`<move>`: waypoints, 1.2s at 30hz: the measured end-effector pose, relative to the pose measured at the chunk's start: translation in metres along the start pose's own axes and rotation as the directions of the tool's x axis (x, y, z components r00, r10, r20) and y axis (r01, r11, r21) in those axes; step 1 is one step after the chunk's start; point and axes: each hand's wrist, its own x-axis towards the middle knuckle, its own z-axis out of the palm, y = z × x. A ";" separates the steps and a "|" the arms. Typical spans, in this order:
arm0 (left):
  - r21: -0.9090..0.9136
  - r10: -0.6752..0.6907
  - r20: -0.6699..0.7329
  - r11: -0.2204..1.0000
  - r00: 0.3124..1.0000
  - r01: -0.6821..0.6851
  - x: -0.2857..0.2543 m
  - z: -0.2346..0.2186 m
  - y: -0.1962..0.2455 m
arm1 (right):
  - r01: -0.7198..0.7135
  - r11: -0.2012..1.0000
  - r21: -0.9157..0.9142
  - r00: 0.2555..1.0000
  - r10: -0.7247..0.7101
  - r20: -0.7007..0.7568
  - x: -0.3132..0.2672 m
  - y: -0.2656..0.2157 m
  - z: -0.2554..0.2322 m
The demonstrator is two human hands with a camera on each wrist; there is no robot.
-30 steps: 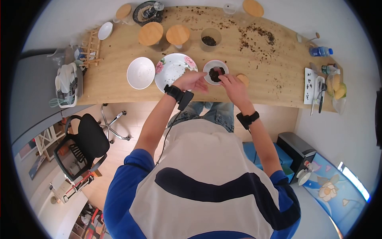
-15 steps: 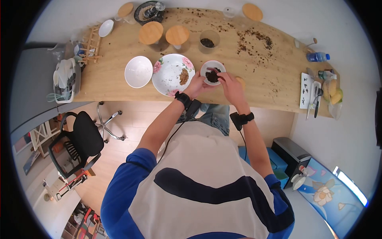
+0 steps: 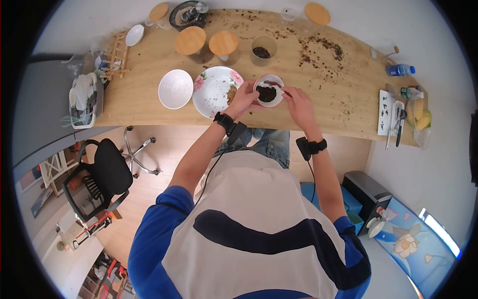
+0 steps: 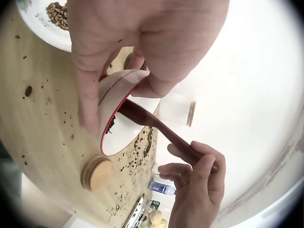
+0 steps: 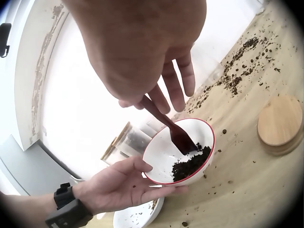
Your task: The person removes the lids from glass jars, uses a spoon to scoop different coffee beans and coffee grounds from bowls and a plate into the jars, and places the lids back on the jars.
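Observation:
The left hand (image 3: 242,99) grips a small white bowl with a red rim (image 5: 209,137), thumb on the rim and fingers beneath, and the bowl is tilted. Dark loose leaves (image 5: 190,166) lie at its lower side. Between thumb and fingers, the right hand (image 4: 197,185) pinches the handle of a dark brown wooden scoop (image 4: 161,127). In the right wrist view the scoop's flat end is inside the bowl, beside the leaves. Left of the bowl stands a floral plate (image 3: 211,103) with brown grains (image 3: 231,93) on it.
A white bowl (image 3: 176,89) stands left of the plate. Behind are wooden-lidded jars (image 3: 223,44) and an open jar of dark leaves (image 3: 261,52). A round wooden lid (image 5: 280,120) lies right of the small bowl. Dark bits (image 3: 321,50) are scattered at the back right.
The left hand moved from beside the small bowl to grip it, and the bowl is now tilted. The right hand shifted to the bowl's right side with the scoop.

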 end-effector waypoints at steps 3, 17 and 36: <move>0.017 0.056 -0.023 0.998 0.998 -0.056 0.000 0.003 0.003 | -0.004 0.999 -0.050 1.000 0.003 -0.027 0.000 -0.001 -0.002; 0.011 0.149 -0.002 0.989 0.989 -0.149 -0.004 0.000 0.025 | 0.159 0.985 -0.059 0.973 -0.167 -0.158 0.008 -0.013 0.000; 0.075 0.151 0.031 0.985 0.988 -0.153 -0.002 -0.007 0.033 | 0.163 0.984 -0.076 0.977 -0.172 -0.126 0.004 -0.017 0.001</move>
